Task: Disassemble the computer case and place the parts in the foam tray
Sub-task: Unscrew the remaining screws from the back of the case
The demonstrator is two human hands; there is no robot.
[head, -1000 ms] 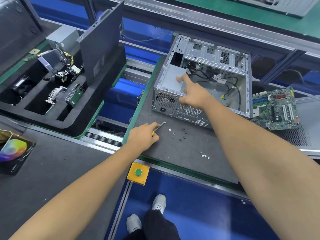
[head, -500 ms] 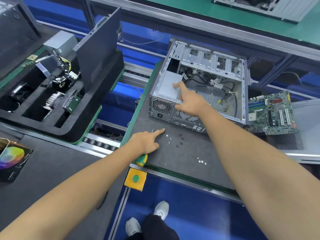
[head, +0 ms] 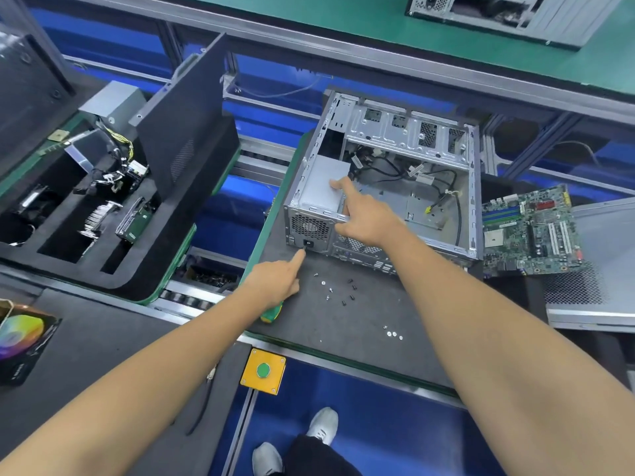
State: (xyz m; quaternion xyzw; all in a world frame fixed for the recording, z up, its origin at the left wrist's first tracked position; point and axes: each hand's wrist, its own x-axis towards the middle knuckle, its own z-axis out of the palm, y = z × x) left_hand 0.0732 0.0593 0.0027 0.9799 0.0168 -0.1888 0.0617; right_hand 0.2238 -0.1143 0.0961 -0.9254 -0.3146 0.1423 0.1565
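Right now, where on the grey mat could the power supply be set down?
Bare mat lies near the front edge, between the black screws and the silver screws. Left is crowded by the left hand gripping the screwdriver; right, the motherboard.

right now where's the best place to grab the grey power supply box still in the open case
By its long side faces, from above through the open top of the silver metal computer case. The grey power supply box lies flat in the rear left corner, top face exposed; the right hand already rests there. Its fan grille sits behind the rear panel, so there's likely no grip from there.
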